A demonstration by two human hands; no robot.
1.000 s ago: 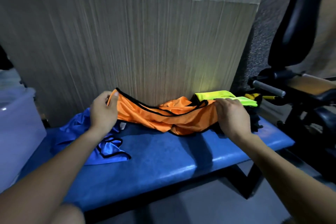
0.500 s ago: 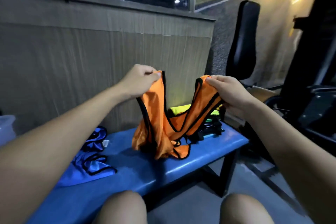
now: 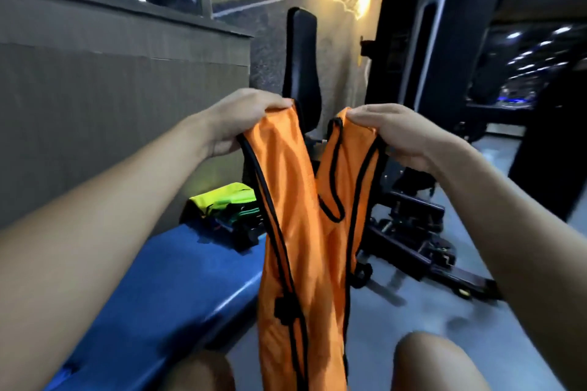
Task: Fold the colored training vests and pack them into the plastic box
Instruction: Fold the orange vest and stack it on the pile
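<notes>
The left hand (image 3: 241,120) is gripping one shoulder strap of the orange vest (image 3: 305,232), fingers curled over the strap's top edge. The right hand (image 3: 403,133) is gripping the other strap in the same manner, fingers curled over the fabric and knuckles facing up. The two hands are being held level and near each other, with a narrow gap between the fingertips. The vest is hanging straight down from the fingers, its black-trimmed neck opening falling just below that gap and its body dropping between the person's knees. It is hanging clear of the blue bench (image 3: 178,279), which is lying below and to the left of the left-hand fingers. A yellow-green vest (image 3: 222,198) is resting on a dark pile at the bench's far end, well below the left-hand fingers. Black gym equipment (image 3: 409,222) is standing beyond and below the right-hand fingers.
</notes>
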